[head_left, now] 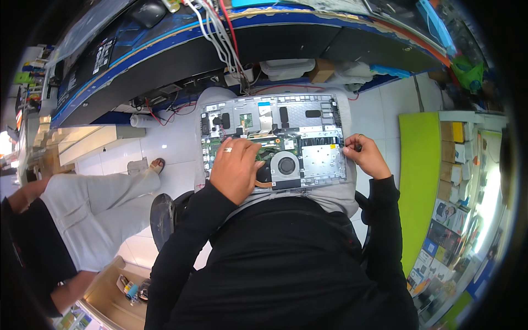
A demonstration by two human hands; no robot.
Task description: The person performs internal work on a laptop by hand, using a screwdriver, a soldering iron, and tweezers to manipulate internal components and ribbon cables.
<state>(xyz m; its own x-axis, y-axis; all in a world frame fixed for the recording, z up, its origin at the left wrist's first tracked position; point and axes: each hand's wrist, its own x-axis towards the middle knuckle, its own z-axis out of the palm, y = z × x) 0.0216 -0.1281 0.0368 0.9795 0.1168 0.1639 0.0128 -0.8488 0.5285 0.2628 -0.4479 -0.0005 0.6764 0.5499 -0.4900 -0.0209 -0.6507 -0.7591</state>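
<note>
From the head view I see an opened grey laptop with its bottom cover off [308, 118] lying across my lap, its green circuit board and silver shielding plates exposed. My left hand [235, 168], a pale ring on one finger, rests palm down on the board with the fingers curled and together, pressing on the area just left of the round black cooling fan [286, 165]; I cannot tell whether it pinches anything beneath. My right hand [366, 157] is at the laptop's right edge, fingers closed around a small dark tool [357, 147] whose tip meets the casing beside the square silver plate [320, 157]. Both black sleeves come up from the lower edge, well apart from each other. Beyond the laptop runs a curved dark counter with a blue rim [181, 55], with white and red cables [220, 33] hanging over it. To my left another person in light grey trousers [93, 203] sits on the white tiled floor side, a sandalled foot near the counter base.
</note>
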